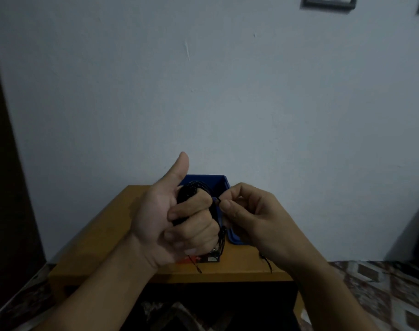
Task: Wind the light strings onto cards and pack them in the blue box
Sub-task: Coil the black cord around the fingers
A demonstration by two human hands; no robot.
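**Head view: dark string gripped over the blue box**

Head camera looked down past a pale wall (203, 91) that filled most of the view, with two dark picture frames at its top right corner. Below it stood my wooden table (101, 240), its far edge against the wall, on a patterned floor (382, 295).

At the far middle of the table sat the blue box (218, 185), partly hidden behind both my hands. My left hand (177, 216) was raised in front of it, fingers curled tight around a dark bundle of light string (188, 193), thumb sticking straight up and clear of it. I could not tell whether a card lay inside that bundle.

My right hand (249, 211) sat just right of the left, thumb and forefinger pinched narrow on a thin strand of the same string. Loose ends hung down toward the near table edge. Beneath my left hand lay a small red and black object (203, 259), too dim to identify.
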